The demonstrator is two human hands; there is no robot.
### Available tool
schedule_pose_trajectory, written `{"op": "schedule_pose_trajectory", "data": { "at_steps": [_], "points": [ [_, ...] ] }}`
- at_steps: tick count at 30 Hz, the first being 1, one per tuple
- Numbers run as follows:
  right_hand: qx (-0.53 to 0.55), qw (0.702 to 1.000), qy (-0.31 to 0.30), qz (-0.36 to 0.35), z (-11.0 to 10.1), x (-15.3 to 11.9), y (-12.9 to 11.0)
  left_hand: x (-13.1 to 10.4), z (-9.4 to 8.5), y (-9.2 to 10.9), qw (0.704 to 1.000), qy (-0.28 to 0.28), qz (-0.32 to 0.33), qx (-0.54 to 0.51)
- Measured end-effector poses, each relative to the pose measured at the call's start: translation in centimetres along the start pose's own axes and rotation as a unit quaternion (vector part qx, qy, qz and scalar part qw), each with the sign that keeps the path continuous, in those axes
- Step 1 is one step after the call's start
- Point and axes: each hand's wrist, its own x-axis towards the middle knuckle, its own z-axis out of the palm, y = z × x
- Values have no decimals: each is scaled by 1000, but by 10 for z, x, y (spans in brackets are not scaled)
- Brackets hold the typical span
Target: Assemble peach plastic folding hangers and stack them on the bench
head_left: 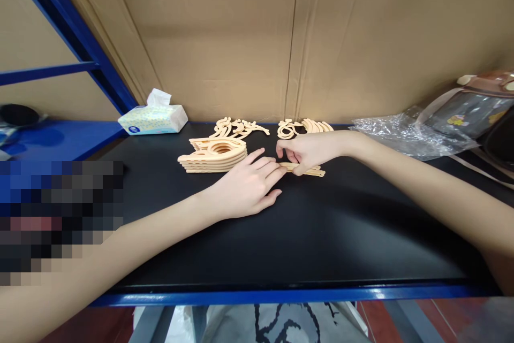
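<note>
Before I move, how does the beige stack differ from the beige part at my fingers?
The beige stack is taller, with several layers; the beige part lies low. The stack is mostly visible, while the part is partly hidden by your right hand. Both lie on the black tabletop.

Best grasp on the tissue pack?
Its right end, from above: I'd pinch the front and back long sides of the tissue pack. It lies flat, the tissue tuft sticks up mid-top, and the blue post crowds the left end.
</note>
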Motion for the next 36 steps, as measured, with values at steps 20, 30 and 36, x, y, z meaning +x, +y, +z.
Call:
{"op": "schedule_pose_trajectory", "data": {
  "at_steps": [20,30,36],
  "points": [
    [56,997,-51,-10,-1,9,13,0,3,0,999,29,-8,20],
    [-70,973,205,82,-15,42,35,-2,5,-1,999,42,-10,19],
    [-114,954,235,147,-17,95,48,-3,5,-1,999,36,-16,12]
  ]
}}
